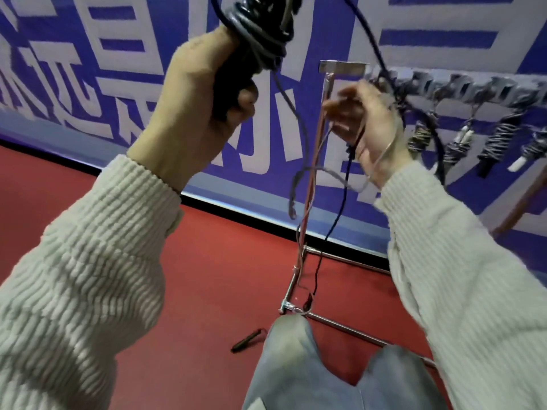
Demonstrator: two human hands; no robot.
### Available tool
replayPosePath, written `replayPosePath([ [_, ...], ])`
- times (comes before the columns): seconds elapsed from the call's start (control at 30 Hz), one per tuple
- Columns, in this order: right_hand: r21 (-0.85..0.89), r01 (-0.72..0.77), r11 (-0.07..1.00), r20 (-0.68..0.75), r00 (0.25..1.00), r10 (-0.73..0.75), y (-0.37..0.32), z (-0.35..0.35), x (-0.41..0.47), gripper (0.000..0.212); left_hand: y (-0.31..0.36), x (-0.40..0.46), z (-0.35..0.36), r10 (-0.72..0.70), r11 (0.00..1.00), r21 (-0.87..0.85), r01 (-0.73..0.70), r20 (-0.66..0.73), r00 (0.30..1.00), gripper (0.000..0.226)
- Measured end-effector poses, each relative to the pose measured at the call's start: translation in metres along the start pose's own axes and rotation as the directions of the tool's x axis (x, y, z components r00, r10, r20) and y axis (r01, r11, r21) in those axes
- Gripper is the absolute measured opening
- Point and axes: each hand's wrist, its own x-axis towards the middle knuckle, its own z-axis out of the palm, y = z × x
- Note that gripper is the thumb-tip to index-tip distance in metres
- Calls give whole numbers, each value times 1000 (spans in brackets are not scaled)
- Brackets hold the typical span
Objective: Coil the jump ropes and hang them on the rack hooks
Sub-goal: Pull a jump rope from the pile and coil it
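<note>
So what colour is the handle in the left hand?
Black handle, wrapped with grey cord; head view, the only one.

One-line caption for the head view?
Left hand grips rope-wound handles; right hand holds loose rope beside the rack.

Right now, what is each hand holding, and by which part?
The left hand grips the black handles, with rope wound round them. The right hand pinches the loose cord partway along.
</note>
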Motion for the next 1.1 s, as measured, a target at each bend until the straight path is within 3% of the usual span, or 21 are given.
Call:
replayPosePath([
  [0.07, -359, -139, 923, -21, 990, 140, 38, -21, -5, 37, -2, 0, -5, -56, 998, -36, 55, -19, 998, 13],
  [0.1, -433, -200, 879, -54, 979, 196, 54, -29, -15, 41, -2, 0, -6, -65, 997, -38, 63, -42, 997, 12],
  [0.2, -441, -451, 776, -216, 892, 396, 89, -60, -33, 41, -5, -1, -11, -81, 994, -84, 75, -76, 994, 17],
  [0.3, -602, -550, 579, -135, 785, 605, 101, -74, -45, 34, -5, 0, -11, -93, 994, -67, 87, -93, 991, 18],
  [0.33, -611, -494, 619, -124, 832, 541, 95, -75, -44, 33, -5, 0, -11, -96, 994, -54, 91, -97, 991, 18],
  [0.4, -457, -225, 861, -247, 962, 120, 65, -75, -33, 31, -9, 0, -10, -97, 994, -53, 92, -93, 991, 21],
  [0.43, -406, -55, 912, -312, 947, -82, 51, -76, -30, 33, -11, -1, -9, -93, 995, -55, 88, -93, 991, 22],
  [0.47, -425, 23, 905, -314, 934, -171, 45, -76, -31, 36, -13, -2, -7, -92, 995, -51, 88, -83, 992, 24],
  [0.5, -524, -47, 850, -268, 957, -113, 47, -73, -37, 39, -17, -3, -4, -106, 994, -42, 103, -74, 992, 26],
  [0.53, -645, -224, 731, -170, 974, 149, 59, -69, -46, 41, -20, -4, 1, -127, 992, -25, 126, -62, 990, 28],
  [0.57, -694, -361, 623, -94, 903, 418, 68, -68, -55, 40, -23, -6, 6, -142, 990, -3, 142, -59, 988, 29],
  [0.6, -698, -394, 598, -70, 869, 490, 67, -72, -55, 38, -24, -6, 11, -160, 987, 12, 161, -57, 985, 31],
  [0.63, -634, -356, 687, -83, 914, 397, 55, -75, -46, 36, -25, -5, 14, -171, 985, 21, 173, -61, 983, 34],
  [0.67, -504, -221, 835, -134, 975, 177, 35, -78, -32, 35, -27, -4, 16, -175, 984, 25, 177, -78, 982, 40],
  [0.7, -365, -25, 931, -204, 977, -54, 7, -78, -22, 33, -29, -3, 16, -175, 983, 36, 179, -88, 981, 44],
  [0.77, -221, 239, 946, -248, 924, -291, -29, -82, -9, 32, -32, -4, 18, -162, 985, 45, 165, -67, 985, 50],
  [0.83, -309, 132, 942, -240, 947, -212, -21, -84, -17, 32, -34, -4, 18, -158, 987, 30, 160, -59, 986, 54],
  [0.87, -364, 9, 931, -211, 973, -92, -4, -90, -22, 33, -34, -4, 17, -154, 988, 22, 156, -55, 986, 52],
  [0.93, -306, -204, 930, -214, 967, 141, 17, -98, -29, 34, -34, -5, 14, -132, 991, 7, 132, -17, 991, 39],
  [1.0, -282, -245, 928, -228, 956, 183, 17, -101, -25, 30, -34, -5, 12, -112, 994, 18, 112, 12, 994, 33],
  [1.1, -492, -239, 837, -195, 967, 161, 9, -99, -20, 18, -34, -5, 14, -112, 992, 53, 111, 14, 994, 38],
])
